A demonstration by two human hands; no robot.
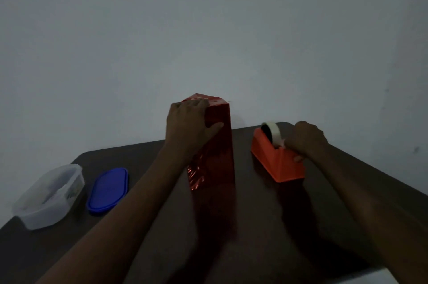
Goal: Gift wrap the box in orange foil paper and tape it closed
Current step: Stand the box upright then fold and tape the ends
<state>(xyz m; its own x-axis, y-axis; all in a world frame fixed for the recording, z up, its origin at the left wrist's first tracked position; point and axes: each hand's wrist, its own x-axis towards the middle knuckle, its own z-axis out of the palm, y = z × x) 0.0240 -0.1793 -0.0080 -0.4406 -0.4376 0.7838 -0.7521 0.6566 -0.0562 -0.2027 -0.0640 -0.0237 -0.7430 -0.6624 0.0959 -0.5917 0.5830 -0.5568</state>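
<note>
A tall box wrapped in shiny orange-red foil [220,144] stands upright in the middle of the dark table. My left hand [188,126] grips its upper left side, fingers over the top edge and thumb across the front face. Loose crinkled foil [195,175] shows at the lower left of the box. To the right sits an orange tape dispenser [278,163] with a roll of clear tape [273,132]. My right hand [305,139] is curled at the dispenser's near end and pinches the tape there; the strip itself is too dim to see.
A clear plastic container [49,198] stands at the table's left edge, with its blue lid [108,191] lying flat beside it. A plain wall rises just behind the table [139,151]. The scene is dim.
</note>
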